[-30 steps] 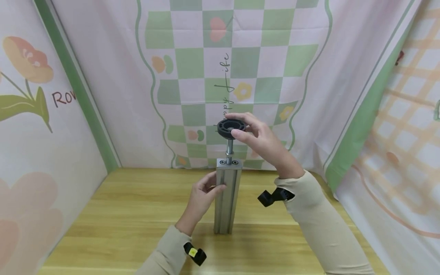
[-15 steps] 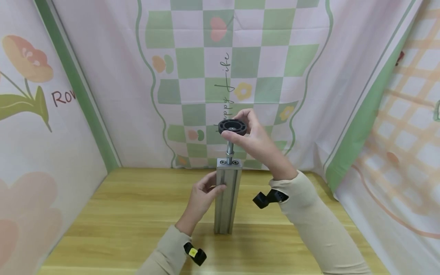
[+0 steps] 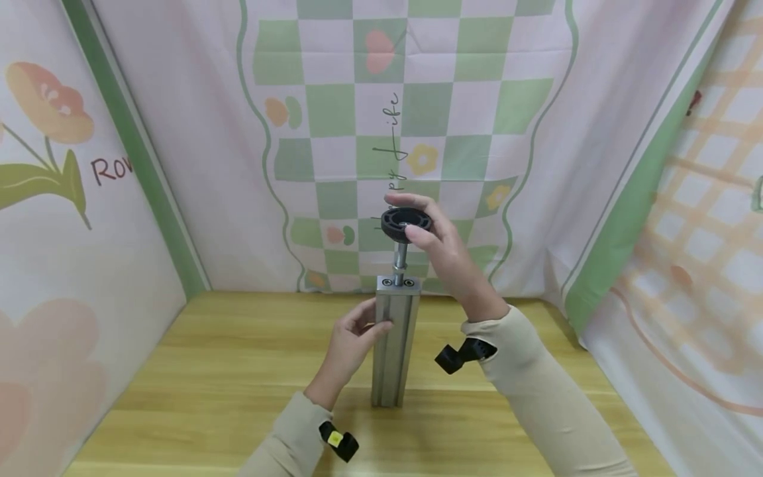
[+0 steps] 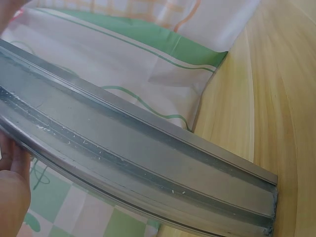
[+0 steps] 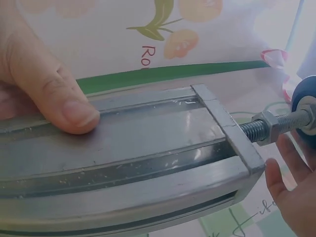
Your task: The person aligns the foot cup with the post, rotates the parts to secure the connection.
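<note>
An aluminium profile (image 3: 393,351) stands upright on the wooden table, its grooved side also large in the left wrist view. My left hand (image 3: 352,341) grips it near the top, thumb on the front face. From its end plate rises a threaded rod (image 5: 253,131) with a hex nut (image 5: 266,127) on it, a gap away from the plate. A round black levelling foot (image 3: 390,229) tops the rod, hollow side up. My right hand (image 3: 450,255) holds this foot from the right, thumb over the near rim and fingers round the far side. Part of the fingers is hidden behind the foot.
The wooden table (image 3: 238,371) runs up to a printed curtain (image 3: 334,152) at the back. More printed cloth hangs at the left (image 3: 71,265) and right. Black wrist mounts (image 3: 450,358) stick out from both sleeves.
The right hand's fingers closed in round the foot, then spread back along its far rim, while the wrist shifted slightly left. My left hand and the profile stay in place.
</note>
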Tool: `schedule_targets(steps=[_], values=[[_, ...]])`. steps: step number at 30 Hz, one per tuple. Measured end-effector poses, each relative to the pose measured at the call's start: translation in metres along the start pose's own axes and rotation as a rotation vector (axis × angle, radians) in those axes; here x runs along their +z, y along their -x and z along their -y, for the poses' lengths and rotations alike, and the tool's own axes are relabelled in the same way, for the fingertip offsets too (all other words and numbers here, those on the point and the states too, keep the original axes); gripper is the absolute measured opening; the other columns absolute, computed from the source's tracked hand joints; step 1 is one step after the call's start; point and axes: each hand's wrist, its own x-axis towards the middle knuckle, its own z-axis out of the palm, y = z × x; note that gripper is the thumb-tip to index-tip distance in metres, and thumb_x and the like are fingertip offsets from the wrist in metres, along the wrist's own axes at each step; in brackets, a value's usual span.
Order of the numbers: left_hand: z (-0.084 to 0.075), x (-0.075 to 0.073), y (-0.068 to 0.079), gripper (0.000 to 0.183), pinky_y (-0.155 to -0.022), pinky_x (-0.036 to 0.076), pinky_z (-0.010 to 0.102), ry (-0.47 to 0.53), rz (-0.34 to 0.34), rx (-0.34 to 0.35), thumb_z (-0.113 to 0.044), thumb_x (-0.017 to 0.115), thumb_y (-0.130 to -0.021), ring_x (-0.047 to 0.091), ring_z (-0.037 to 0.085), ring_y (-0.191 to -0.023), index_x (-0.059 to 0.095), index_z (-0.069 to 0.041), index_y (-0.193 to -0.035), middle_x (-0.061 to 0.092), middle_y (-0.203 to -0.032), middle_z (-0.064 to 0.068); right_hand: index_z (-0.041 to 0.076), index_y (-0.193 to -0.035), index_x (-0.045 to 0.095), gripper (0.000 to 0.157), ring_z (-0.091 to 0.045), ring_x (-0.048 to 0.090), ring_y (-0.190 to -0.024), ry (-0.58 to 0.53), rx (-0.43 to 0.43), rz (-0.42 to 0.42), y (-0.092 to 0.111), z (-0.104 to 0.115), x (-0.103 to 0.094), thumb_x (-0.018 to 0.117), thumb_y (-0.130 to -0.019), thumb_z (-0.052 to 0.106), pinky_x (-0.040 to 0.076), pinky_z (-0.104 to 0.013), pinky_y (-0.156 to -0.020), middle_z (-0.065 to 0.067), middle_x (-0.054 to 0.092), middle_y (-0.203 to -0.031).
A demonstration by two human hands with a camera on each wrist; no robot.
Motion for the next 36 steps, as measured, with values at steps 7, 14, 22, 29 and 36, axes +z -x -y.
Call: schedule_targets(steps=[7,14,22,29,36], values=[[-0.001,0.000,0.001,0.041,-0.086,0.055,0.030,0.009,-0.002,-0.003,-0.012,0.074,-0.092,0.064,0.020,-0.098,0.064,-0.005,-0.131,0.069,-0.108,0.011,-0.002,-0.142,0.046,0.055,-0.034,0.046,-0.130,-0.131,-0.063,0.075,-0.001,-0.007,-0.005,0.031,-0.098,0.027,0.036,-0.043,-0.107,-0.018,0.045,-0.146],[-0.002,0.001,0.001,0.040,-0.086,0.055,0.030,0.013,-0.002,-0.003,-0.012,0.074,-0.092,0.064,0.019,-0.098,0.064,-0.005,-0.131,0.069,-0.107,0.008,0.004,-0.136,0.053,0.044,-0.032,0.052,-0.125,-0.146,-0.038,0.042,0.000,-0.008,-0.008,0.039,-0.097,0.019,0.036,-0.041,-0.108,-0.016,0.054,-0.138],[-0.004,0.001,0.002,0.042,-0.085,0.055,0.030,0.011,-0.005,-0.003,-0.012,0.075,-0.092,0.065,0.018,-0.097,0.064,-0.005,-0.131,0.069,-0.106,0.008,0.010,-0.130,0.055,0.036,-0.029,0.055,-0.116,-0.062,0.052,-0.047,0.005,-0.003,-0.008,0.056,-0.095,0.019,0.048,-0.033,-0.097,-0.017,0.054,-0.131],[-0.005,0.001,0.002,0.041,-0.086,0.055,0.030,0.006,0.000,-0.020,-0.011,0.074,-0.092,0.064,0.020,-0.099,0.064,-0.008,-0.132,0.069,-0.109,0.008,0.007,-0.131,0.052,0.046,-0.028,0.055,-0.105,0.063,0.090,-0.087,0.003,0.005,-0.005,0.070,-0.091,0.021,0.050,-0.028,-0.087,-0.014,0.047,-0.123],[-0.005,0.001,0.001,0.041,-0.087,0.054,0.030,0.007,0.001,-0.021,-0.008,0.073,-0.092,0.064,0.020,-0.099,0.064,-0.008,-0.132,0.069,-0.108,0.008,0.014,-0.139,0.055,0.058,-0.027,0.052,-0.105,0.201,0.067,-0.110,0.000,0.007,-0.004,0.078,-0.089,0.034,0.049,-0.028,-0.088,-0.011,0.039,-0.122]])
